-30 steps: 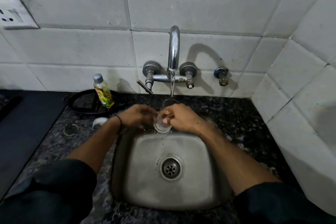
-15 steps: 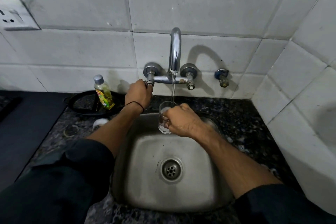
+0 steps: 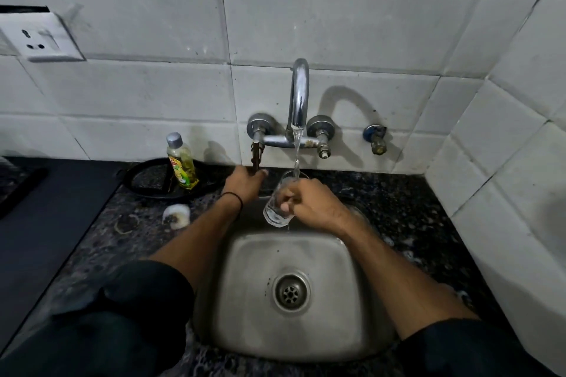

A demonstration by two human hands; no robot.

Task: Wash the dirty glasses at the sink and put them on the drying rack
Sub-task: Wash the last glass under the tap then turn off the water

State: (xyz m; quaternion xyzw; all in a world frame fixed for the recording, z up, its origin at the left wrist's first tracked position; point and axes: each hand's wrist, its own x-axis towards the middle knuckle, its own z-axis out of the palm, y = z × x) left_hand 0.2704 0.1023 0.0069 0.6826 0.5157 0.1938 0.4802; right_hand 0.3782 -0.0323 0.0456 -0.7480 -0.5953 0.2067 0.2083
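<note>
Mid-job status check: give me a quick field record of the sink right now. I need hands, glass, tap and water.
water: running from the spout
right hand: holds the glass
glass: tilted, mouth under the water, above the sink
left hand: at the lower end of the tap lever; grip unclear
soap bottle: upright, left of the tap lever
drying rack: not seen in this view

One head-worn wide-angle camera looks forward and down onto the sink (image 3: 337, 269), which lies close below at lower centre. It faces the tiled wall (image 3: 337, 24) and the tap (image 3: 299, 92) in the upper frame, and the wide lens bends the tile lines near the edges.
</note>
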